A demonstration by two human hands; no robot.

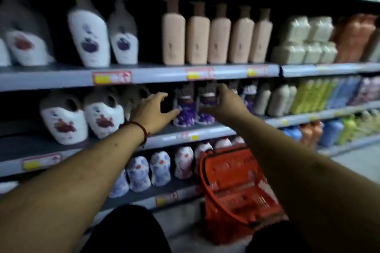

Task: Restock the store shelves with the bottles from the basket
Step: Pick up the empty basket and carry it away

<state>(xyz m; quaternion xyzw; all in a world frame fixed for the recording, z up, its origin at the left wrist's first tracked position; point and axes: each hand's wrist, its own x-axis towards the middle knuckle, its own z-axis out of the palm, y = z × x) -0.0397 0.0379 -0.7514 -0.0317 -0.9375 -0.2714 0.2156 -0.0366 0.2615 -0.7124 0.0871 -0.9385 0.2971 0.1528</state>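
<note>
purple bottle [203,117] blurred, right grip [225,102] perhaps holding it

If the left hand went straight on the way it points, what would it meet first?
Probably the left purple-labelled bottle on the middle shelf, just ahead of the open left hand; the right hand grips its neighbour. Blur hides any contact.

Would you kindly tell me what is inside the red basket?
The red basket shows only its own mesh walls and handle, and no bottles are visible in it. The right forearm covers its right side, and blur hides finer detail.
</note>
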